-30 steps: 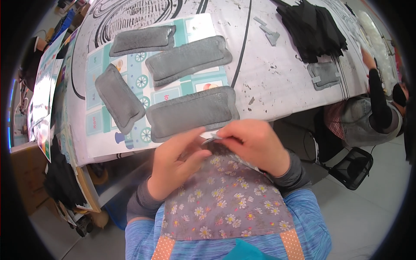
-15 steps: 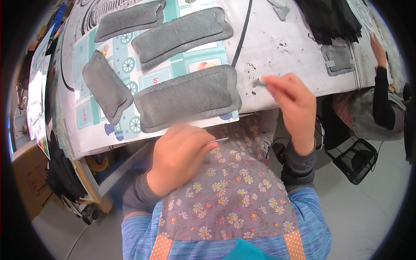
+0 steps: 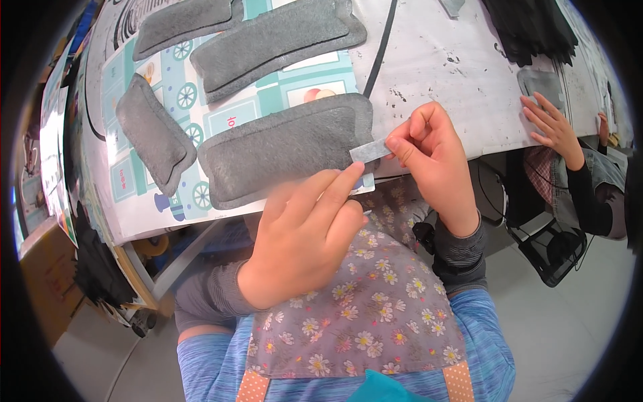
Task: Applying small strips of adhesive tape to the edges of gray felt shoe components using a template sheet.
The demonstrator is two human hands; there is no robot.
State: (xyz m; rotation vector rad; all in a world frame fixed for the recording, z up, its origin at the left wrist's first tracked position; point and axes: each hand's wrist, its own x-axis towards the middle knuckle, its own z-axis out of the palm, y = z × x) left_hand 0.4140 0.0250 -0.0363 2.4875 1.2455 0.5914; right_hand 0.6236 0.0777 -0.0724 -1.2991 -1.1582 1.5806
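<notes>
A light grey fabric strip point(image 3: 367, 151) is pinched between the thumb and fingers of my right hand point(image 3: 435, 161). Its far end lies over the right end of the nearest grey felt pad point(image 3: 281, 151), a long padded piece with a stitched-looking outline. My left hand point(image 3: 308, 238) is at this pad's near edge, index finger stretched so that its tip meets the strip's lower edge. A pale sliver of another strip point(image 3: 367, 213) peeks out by the left thumb, mostly hidden by the hand. Part of the left hand is blurred.
More grey pads, one long point(image 3: 274, 47), one at the back point(image 3: 184, 27) and a small one point(image 3: 154, 134), lie on a teal patterned sheet point(image 3: 134, 191). Across the table, a co-worker's hand point(image 3: 552, 127) touches a small grey pad point(image 3: 539, 84) near black fabric point(image 3: 532, 30).
My right hand has moved left and brought its strip onto the pad's right end. My left hand has risen rightward, index finger extended. The co-worker's hand has moved onto the small pad.
</notes>
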